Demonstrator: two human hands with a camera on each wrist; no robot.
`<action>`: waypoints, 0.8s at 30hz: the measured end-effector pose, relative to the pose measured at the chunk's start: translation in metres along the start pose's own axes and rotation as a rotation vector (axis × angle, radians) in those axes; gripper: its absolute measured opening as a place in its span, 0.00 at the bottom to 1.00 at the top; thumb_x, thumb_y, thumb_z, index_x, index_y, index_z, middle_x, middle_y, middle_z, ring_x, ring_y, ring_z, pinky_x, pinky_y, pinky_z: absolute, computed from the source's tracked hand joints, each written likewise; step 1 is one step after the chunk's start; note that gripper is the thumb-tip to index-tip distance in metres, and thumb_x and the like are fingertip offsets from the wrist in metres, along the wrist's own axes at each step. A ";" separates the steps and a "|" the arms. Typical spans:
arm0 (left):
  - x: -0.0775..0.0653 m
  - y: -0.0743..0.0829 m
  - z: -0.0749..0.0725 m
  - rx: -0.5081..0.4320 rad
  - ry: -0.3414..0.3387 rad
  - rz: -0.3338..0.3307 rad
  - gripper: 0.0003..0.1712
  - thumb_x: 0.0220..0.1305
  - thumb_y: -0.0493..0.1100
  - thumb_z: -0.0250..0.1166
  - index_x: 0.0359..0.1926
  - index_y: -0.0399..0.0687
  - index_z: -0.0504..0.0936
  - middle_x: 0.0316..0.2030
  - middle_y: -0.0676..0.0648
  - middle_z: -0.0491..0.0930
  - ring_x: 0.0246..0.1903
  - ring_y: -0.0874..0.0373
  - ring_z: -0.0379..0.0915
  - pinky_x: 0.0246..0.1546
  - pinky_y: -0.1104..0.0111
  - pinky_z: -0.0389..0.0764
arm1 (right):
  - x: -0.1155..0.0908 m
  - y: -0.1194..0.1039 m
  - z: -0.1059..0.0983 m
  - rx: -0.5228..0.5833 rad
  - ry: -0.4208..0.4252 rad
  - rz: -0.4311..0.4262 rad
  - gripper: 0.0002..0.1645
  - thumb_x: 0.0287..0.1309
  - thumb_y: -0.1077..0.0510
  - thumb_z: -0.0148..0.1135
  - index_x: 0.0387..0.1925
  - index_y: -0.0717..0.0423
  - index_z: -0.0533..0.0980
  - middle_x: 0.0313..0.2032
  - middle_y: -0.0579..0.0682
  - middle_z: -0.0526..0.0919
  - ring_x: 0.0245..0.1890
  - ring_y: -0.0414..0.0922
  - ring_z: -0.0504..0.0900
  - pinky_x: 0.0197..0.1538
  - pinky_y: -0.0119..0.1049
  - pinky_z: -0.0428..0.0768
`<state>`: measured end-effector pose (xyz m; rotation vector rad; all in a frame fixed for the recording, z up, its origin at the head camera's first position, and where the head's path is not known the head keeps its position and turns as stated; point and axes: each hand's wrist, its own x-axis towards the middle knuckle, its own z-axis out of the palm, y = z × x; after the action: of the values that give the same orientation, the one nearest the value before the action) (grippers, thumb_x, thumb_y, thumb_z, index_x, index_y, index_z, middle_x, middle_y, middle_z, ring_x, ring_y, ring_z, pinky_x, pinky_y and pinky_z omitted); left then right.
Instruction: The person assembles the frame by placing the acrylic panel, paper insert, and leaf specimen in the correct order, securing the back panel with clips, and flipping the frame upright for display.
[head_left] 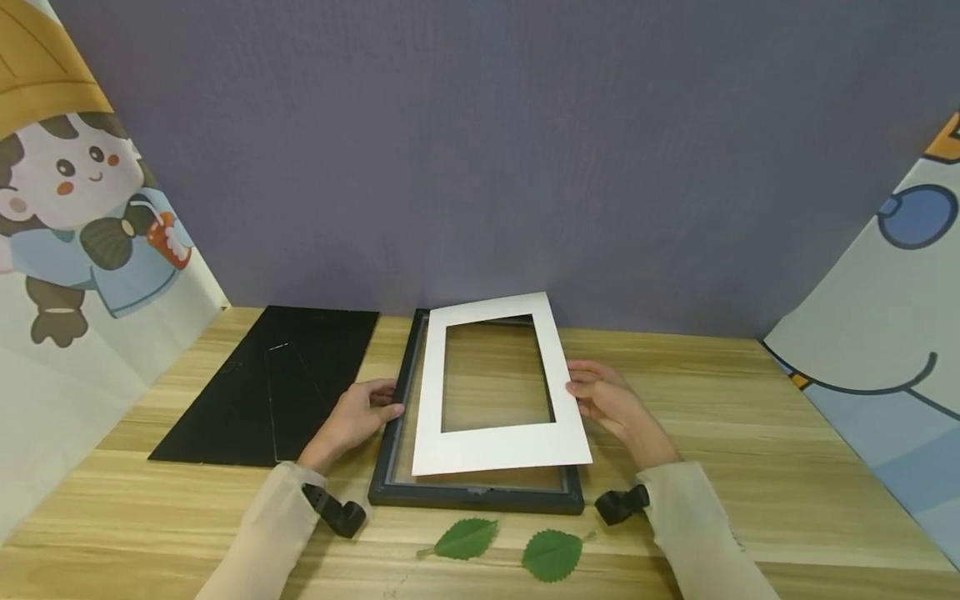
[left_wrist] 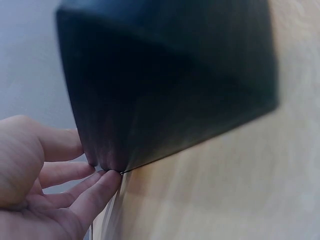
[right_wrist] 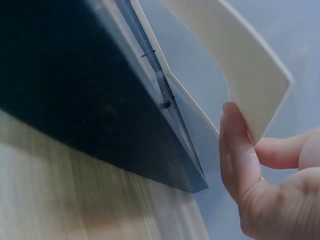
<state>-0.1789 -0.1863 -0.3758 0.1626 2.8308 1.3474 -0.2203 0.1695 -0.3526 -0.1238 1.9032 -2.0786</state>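
A white picture mat (head_left: 491, 450) with a rectangular window lies slanted over a dark picture frame (head_left: 480, 497). My right hand (head_left: 606, 400) pinches the mat's right edge between thumb and fingers; in the right wrist view this edge of the mat (right_wrist: 260, 80) is lifted away from the frame (right_wrist: 115, 115). On the other side, my left hand (head_left: 360, 421) holds the frame's left side, thumb and fingertips against it. The left wrist view shows those fingers (left_wrist: 100, 192) at the frame's lower edge (left_wrist: 165, 100). Through the mat's window the wooden tabletop shows.
A black backing board (head_left: 225, 400) with a stand outline lies left of the frame. Two green leaves, one (head_left: 467, 539) left and one (head_left: 552, 556) right, lie in front of it. A grey wall panel (head_left: 495, 167) closes off the back of the wooden table (head_left: 750, 467).
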 end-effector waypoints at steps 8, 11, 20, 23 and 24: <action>-0.001 0.000 0.000 0.001 0.004 0.007 0.27 0.63 0.36 0.63 0.61 0.30 0.70 0.52 0.32 0.77 0.51 0.40 0.76 0.49 0.54 0.79 | 0.001 0.000 0.006 -0.001 0.001 0.001 0.28 0.62 0.74 0.47 0.62 0.76 0.53 0.32 0.39 0.79 0.27 0.32 0.77 0.27 0.22 0.74; 0.000 -0.001 0.000 -0.002 0.008 0.008 0.27 0.62 0.36 0.63 0.61 0.30 0.71 0.52 0.32 0.78 0.51 0.41 0.76 0.49 0.54 0.79 | 0.002 0.001 0.008 0.004 0.010 0.008 0.27 0.62 0.74 0.47 0.62 0.75 0.55 0.32 0.40 0.79 0.28 0.33 0.78 0.30 0.24 0.76; 0.002 -0.002 0.002 -0.015 0.019 0.008 0.26 0.61 0.36 0.63 0.60 0.29 0.71 0.50 0.33 0.79 0.50 0.41 0.77 0.50 0.54 0.78 | 0.004 0.007 0.012 -0.030 0.003 0.031 0.27 0.62 0.74 0.46 0.62 0.74 0.55 0.34 0.41 0.77 0.30 0.34 0.77 0.34 0.26 0.78; 0.002 -0.002 0.002 -0.014 0.017 0.007 0.26 0.62 0.35 0.63 0.60 0.29 0.71 0.50 0.33 0.79 0.50 0.41 0.77 0.49 0.54 0.78 | 0.005 0.008 0.014 -0.039 0.005 0.040 0.26 0.62 0.74 0.45 0.61 0.73 0.55 0.33 0.41 0.76 0.29 0.34 0.76 0.33 0.26 0.77; 0.002 -0.002 0.002 -0.018 0.017 0.000 0.26 0.61 0.35 0.63 0.60 0.29 0.71 0.50 0.33 0.79 0.50 0.42 0.77 0.49 0.55 0.78 | 0.005 0.008 0.014 -0.040 0.006 0.043 0.26 0.62 0.74 0.45 0.61 0.73 0.55 0.33 0.41 0.76 0.29 0.34 0.76 0.33 0.26 0.77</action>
<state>-0.1812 -0.1853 -0.3783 0.1520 2.8316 1.3809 -0.2195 0.1544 -0.3594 -0.0854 1.9342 -2.0157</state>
